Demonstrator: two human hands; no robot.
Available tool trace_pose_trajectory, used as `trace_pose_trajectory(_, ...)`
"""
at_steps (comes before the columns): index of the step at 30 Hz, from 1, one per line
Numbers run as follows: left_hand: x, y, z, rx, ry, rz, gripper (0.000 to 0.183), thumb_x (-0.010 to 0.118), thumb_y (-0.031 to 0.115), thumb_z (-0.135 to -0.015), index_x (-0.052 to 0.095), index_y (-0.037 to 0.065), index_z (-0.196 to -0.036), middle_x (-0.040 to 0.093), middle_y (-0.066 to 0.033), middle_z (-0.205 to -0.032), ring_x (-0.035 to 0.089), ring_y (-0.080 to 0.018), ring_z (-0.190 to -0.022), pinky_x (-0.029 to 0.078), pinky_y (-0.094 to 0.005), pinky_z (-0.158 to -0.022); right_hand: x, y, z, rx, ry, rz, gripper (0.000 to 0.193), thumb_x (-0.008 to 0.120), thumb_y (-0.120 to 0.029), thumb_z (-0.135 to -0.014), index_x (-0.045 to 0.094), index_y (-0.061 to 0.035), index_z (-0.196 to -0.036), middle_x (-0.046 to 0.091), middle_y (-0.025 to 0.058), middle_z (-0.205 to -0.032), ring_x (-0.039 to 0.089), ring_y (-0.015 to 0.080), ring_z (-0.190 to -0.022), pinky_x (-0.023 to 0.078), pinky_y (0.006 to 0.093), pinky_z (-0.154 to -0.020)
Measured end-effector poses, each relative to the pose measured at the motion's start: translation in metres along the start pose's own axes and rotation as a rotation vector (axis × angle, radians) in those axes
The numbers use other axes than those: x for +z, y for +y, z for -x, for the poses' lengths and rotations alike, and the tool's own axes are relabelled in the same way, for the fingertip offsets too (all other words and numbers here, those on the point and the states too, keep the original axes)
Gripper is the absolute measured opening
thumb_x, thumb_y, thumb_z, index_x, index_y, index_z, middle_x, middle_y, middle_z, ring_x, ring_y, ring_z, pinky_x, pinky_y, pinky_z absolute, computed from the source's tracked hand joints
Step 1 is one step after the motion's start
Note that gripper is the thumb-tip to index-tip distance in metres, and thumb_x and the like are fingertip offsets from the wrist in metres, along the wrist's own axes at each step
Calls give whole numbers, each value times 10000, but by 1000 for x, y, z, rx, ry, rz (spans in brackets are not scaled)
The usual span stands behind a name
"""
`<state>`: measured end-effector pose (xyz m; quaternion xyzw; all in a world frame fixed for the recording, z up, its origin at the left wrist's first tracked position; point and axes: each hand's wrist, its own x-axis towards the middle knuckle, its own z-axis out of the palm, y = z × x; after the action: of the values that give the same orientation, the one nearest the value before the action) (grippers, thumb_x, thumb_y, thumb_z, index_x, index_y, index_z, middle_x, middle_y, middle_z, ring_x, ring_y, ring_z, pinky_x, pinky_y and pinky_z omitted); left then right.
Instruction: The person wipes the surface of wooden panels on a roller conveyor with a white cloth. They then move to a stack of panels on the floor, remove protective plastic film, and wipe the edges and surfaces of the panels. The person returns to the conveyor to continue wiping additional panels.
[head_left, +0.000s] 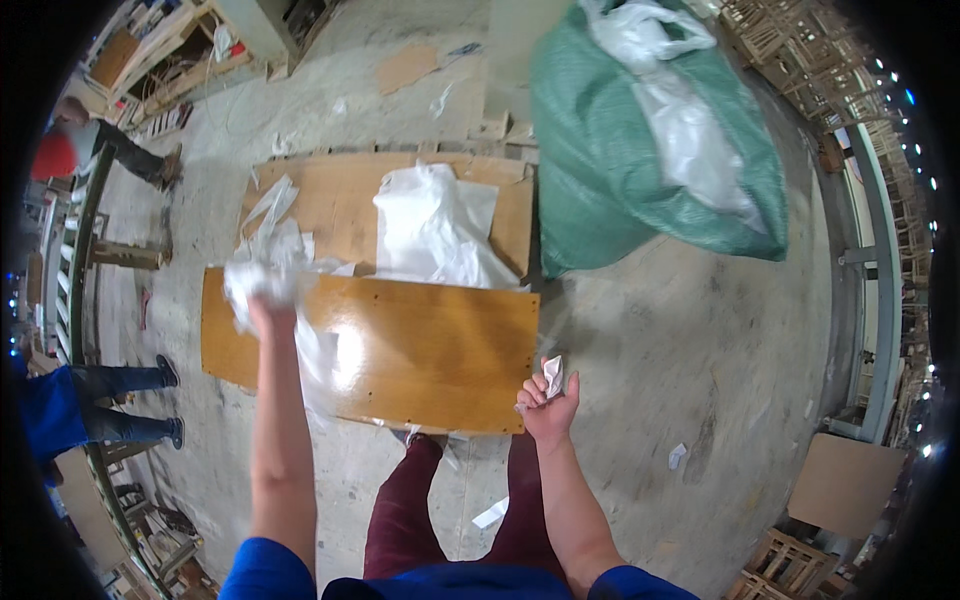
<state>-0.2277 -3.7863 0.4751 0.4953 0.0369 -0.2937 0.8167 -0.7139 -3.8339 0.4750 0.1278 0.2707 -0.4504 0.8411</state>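
Note:
A glossy varnished brown wooden panel [430,340] lies in front of me, with small dark holes along its edges. My left hand [268,312] is over its left end, closed on a bunched thin white wrapping sheet [262,280]. That hand and the sheet are smeared by motion, and the fingers are mostly hidden. A strip of the sheet trails down across the panel. Just off the panel's right end, my right hand [550,412] is palm up, fingers curled round a small crumpled white scrap [553,376].
Behind the panel, another white sheet [430,225] lies on flat cardboard [335,180]. A large green woven sack [600,150] stands at the far right. Two people, one in blue [55,410], one in red [60,152], are near a rail at left. Scraps litter the concrete floor [650,370].

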Motion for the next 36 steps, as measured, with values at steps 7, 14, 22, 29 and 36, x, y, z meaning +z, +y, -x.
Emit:
trace_pose_trajectory(7,495,-99,107,981,-269,-675,635,442,141,-823,201,-100,-1359,284,-306,-1345,267,-430,-1254,177,-446,-1087,-14,-176,42,-142,18,-41,582,367,-576,-898,562,-73,-1117,476,22,-644,368,112,-504,309,261,-474)
trace_pose_trajectory(14,615,-351,193,607,-697,-1190,531,452,158,-868,306,-88,-1316,328,-290,-1326,307,-431,-1226,229,-440,-1048,-50,-305,73,-357,154,-119,549,362,-564,-907,570,-100,-1116,486,6,-637,368,107,-494,299,264,-464)
trace_pose_trajectory(22,587,-414,200,649,-1085,-1704,418,470,207,-886,416,-35,-1223,456,-234,-1176,438,-369,-1078,336,-402,-926,-96,-328,90,-354,264,-109,432,324,-418,-943,561,-109,-1130,509,18,-714,404,137,-561,331,290,-520)
trace_pose_trajectory(29,569,-266,216,889,-1271,-1216,340,485,250,-901,512,12,-1141,567,-184,-1046,552,-316,-949,429,-369,-820,-62,-270,60,-111,-96,-84,405,343,-410,-948,546,-172,-1205,588,51,-1075,512,209,-898,369,434,-748)
trace_pose_trajectory(36,272,-125,174,514,-963,-1185,282,495,268,-910,601,69,-1079,647,-157,-973,624,-302,-874,487,-375,-768,22,-155,47,136,-277,112,392,365,-346,-973,463,-130,-1284,565,91,-1068,457,138,-677,371,268,-573)
